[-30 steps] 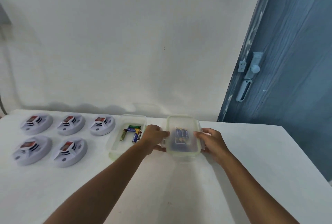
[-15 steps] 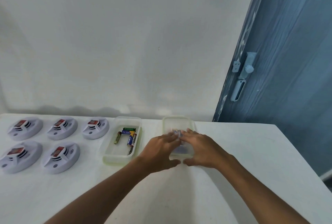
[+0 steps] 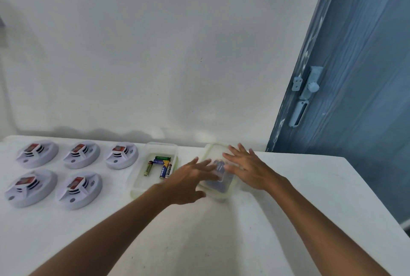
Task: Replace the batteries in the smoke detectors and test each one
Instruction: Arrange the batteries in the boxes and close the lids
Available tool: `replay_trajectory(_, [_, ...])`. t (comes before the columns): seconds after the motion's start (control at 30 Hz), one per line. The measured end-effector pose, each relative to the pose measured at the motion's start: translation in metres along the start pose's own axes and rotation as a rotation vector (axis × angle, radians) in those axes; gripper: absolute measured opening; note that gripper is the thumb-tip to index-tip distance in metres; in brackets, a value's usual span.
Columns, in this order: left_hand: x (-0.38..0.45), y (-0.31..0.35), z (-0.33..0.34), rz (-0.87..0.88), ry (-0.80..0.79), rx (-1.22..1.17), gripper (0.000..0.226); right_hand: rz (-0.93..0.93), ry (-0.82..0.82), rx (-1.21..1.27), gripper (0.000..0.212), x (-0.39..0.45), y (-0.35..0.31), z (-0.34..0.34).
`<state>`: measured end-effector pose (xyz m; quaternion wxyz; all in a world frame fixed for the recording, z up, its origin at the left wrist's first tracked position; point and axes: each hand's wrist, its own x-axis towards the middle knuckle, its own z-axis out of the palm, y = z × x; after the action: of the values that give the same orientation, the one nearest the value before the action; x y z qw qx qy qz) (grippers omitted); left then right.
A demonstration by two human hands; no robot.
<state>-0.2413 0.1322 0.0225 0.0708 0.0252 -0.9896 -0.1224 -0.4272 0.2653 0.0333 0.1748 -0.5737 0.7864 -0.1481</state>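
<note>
Fingers on both hands are spread wide and nearly straight now, and we see neither hand holding anything: the left hand [image 3: 188, 179] and the right hand [image 3: 248, 168] lie flat over the lidded plastic box [image 3: 218, 170] near the back edge of the table [image 3: 310, 198]. A second ago those same hands gripped the box by its two sides; half a second ago they had already closed in over the lid. So we read this as pressing the lid shut, or letting go of it, which would mean one lot of batteries is being put away.

Left of it the open plastic tray [image 3: 155, 170] sits just beside the box, with loose AA batteries [image 3: 160, 166] lying in it. Five smoke detectors [image 3: 79, 189] stand in two rows toward the table's left edge, untouched, and each shows a red patch on top.

What we cannot settle: whether the palms truly touch the lid, since motion blur smears the fingers. The cells inside the closed box are only a bluish smudge. Fresh or spent, we cannot tell.
</note>
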Motion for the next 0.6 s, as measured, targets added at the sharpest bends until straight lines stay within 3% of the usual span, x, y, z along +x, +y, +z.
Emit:
replay_trajectory(0.13, [-0.01,-0.006,-0.013,-0.06,0.049,0.174,0.053,-0.003,0.121,-0.109,0.1,-0.005,0.004,0.011])
replay_trajectory(0.27, [-0.012,-0.005,-0.01,-0.193,0.076,0.219,0.072,-0.011,0.317,-0.242,0.091,-0.026,0.001,0.025])
replay_trajectory(0.37, [-0.009,0.002,-0.008,-0.197,0.116,0.227,0.079,-0.025,0.386,-0.223,0.088,-0.038,0.003,0.036])
replay_trajectory(0.4, [-0.008,0.003,-0.006,-0.176,0.179,0.242,0.077,-0.034,0.392,-0.199,0.087,-0.04,0.003,0.039])
replay_trajectory(0.6, [-0.003,-0.001,0.003,-0.258,0.122,0.033,0.079,-0.065,0.31,-0.036,0.092,-0.033,0.011,0.038])
